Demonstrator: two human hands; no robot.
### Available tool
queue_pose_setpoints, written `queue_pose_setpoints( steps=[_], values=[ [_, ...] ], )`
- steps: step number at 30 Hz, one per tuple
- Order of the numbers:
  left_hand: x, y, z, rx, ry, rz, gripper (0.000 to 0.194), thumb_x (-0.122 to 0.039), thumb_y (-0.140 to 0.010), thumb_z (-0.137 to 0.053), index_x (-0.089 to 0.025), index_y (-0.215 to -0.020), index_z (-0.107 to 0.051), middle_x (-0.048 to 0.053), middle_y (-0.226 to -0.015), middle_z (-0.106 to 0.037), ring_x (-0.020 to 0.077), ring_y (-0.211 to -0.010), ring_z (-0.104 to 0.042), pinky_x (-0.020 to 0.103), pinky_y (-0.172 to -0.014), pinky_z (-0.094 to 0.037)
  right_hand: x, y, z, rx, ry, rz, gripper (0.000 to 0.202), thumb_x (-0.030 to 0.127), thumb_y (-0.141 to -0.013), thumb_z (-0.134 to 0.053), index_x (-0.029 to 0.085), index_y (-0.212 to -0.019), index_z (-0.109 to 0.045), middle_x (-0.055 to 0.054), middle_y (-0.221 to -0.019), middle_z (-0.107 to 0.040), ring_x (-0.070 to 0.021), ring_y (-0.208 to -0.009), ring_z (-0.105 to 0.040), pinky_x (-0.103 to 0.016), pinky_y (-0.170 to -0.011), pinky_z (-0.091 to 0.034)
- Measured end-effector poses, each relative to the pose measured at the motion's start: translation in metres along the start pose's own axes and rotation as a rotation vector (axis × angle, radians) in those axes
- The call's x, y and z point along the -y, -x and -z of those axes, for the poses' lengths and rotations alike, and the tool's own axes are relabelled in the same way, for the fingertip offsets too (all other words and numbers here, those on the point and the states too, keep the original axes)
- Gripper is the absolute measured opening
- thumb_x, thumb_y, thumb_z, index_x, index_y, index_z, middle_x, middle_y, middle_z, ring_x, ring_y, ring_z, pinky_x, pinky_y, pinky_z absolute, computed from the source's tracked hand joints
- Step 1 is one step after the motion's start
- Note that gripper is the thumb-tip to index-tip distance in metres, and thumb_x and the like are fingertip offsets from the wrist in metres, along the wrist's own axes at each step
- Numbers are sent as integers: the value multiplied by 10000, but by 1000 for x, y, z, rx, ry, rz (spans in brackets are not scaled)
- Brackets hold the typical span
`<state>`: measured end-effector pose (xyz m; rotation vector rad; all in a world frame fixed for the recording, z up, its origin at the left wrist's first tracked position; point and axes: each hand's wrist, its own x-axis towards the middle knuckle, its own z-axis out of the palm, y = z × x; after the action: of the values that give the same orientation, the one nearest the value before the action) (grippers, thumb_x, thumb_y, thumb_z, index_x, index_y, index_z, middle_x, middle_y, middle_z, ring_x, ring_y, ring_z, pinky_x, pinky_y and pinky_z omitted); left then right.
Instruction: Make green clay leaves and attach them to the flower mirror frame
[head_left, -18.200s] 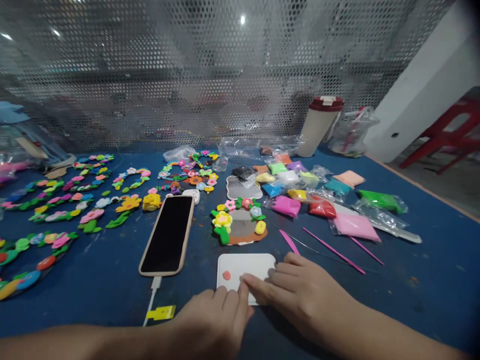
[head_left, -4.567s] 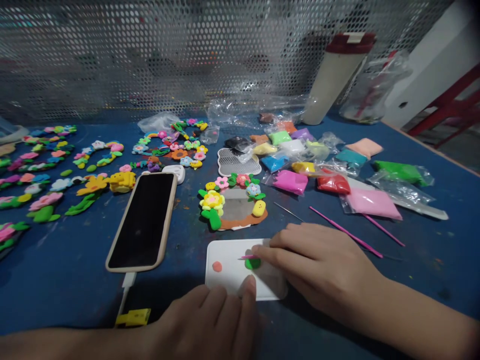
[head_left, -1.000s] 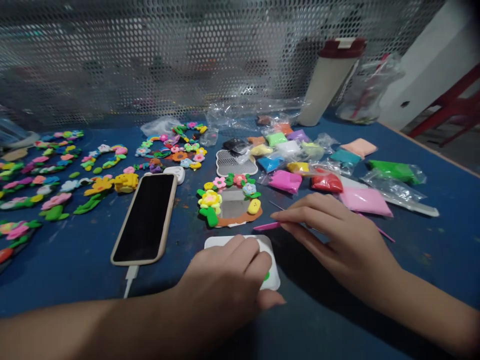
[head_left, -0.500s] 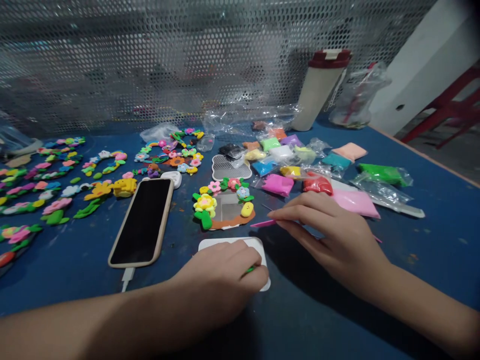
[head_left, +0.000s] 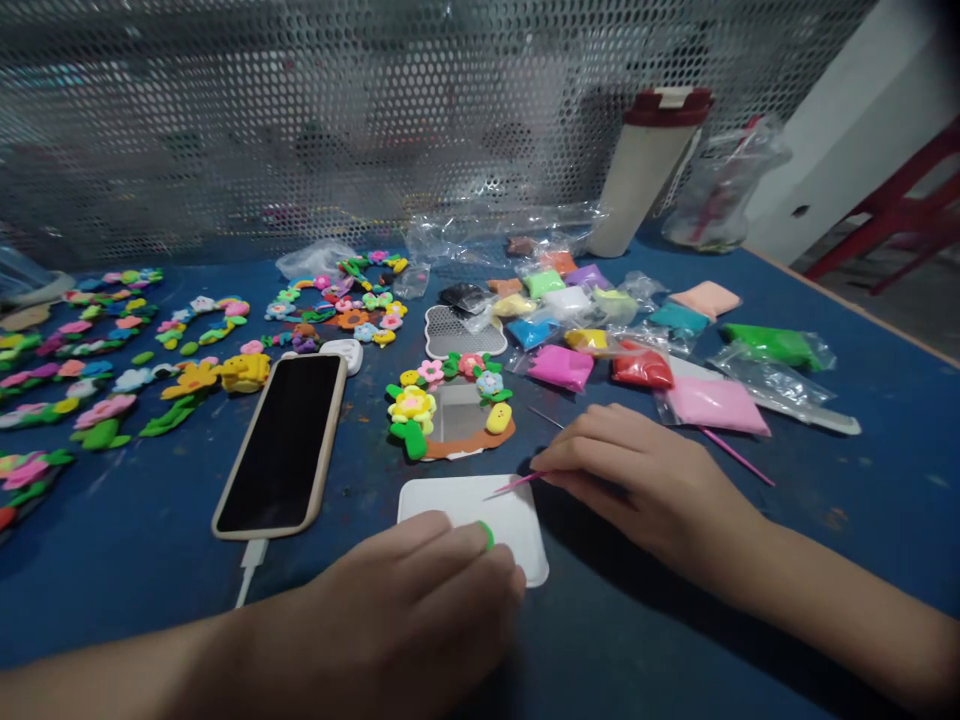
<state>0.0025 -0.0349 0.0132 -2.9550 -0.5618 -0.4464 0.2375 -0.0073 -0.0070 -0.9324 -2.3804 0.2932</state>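
The left hand point(head_left: 409, 600) and the right hand point(head_left: 637, 480) work close together, with a thin pink tool point(head_left: 519, 482) and a piece of green clay point(head_left: 487, 536) between them. The green clay is over the white board point(head_left: 444, 492), at the left fingertips. The left fingers are curled in and seem to pinch it, but they cover so much that only a thin round edge peeks out. I cannot tell which way its long side goes, or if it touches the board. The left hand is the nearer one, because it is right at the clay. The right thumb and fingertips are pressed together on the pink tool. From there, the tool points to about eight o'clock, long and low, and its other end is hidden by the hand. Its tip is over the board, and I cannot tell if it touches. The green clay sits at six o'clock from that tip, near it but with a small gap in the picture. From the right fingertips, the clay lies between seven and eight o'clock. The flower mirror point(head_left: 454, 412) is at eleven o'clock from the tip, just past the board. A thin metal needle point(head_left: 546, 417) lies at twelve o'clock from the right fingertips.
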Motion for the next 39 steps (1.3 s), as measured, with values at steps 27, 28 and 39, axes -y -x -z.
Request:
queue_pose_setpoints(
  steps=[27,28,39],
  values=[
    [-5,19,-14,-56,-117,-3,264,-37,-906,-383,-86,-950,-639,7,-747,-666,102,-543,-595,215,-528,-505,4,0,-10,69,223,212,280,150,-981,-359,202,-940,-631,-30,-900,-682,-156,-736,-525,-351,-690,-320],
    [-5,19,-13,-52,-112,2,247,-50,-908,-401,-90,-972,-636,5,-749,-663,98,-547,-595,209,-539,-509,5,0,-10,68,228,216,286,153,-983,-353,202,-945,-632,-33,-901,-681,-157,-737,-526,-351,-687,-325],
    [-4,24,-12,-28,-59,-4,247,-69,-901,-446,-109,-1062,-629,33,-819,-661,116,-652,-597,211,-613,-529,3,3,-7,38,165,181,216,100,-935,-459,212,-963,-641,-26,-899,-665,-148,-738,-517,-340,-685,-337]
  ],
)
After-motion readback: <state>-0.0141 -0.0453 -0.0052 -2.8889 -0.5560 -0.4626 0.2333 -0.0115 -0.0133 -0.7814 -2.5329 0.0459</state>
